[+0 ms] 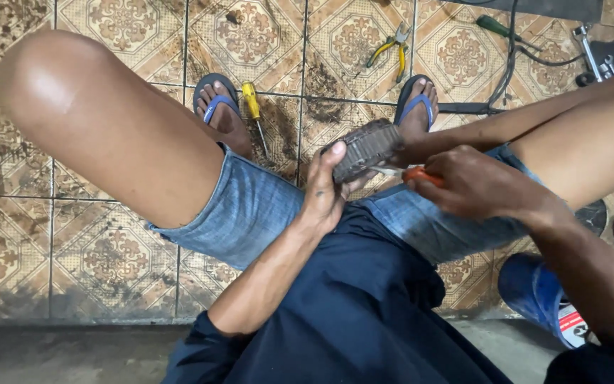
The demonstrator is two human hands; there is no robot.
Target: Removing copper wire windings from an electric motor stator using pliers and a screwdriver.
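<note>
Patterned tiled floor (108,263), tools scattered. Left hand (325,192) clamped on a round, grimy grey toothed metal part (365,147) above the lap. Right hand (474,186) closed on an orange-handled tool (421,175) touching the part.

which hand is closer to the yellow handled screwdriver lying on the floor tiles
Left. The left hand, holding a round ribbed part, sits just right of the yellow-handled screwdriver. The right hand, gripping an orange-handled tool, is farther right, beyond that part.

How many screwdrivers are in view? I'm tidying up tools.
3: a yellow-handled screwdriver on the tiles by one sandal, a green-handled screwdriver top right, and an orange-handled one in the right hand. More may be hidden.
</note>
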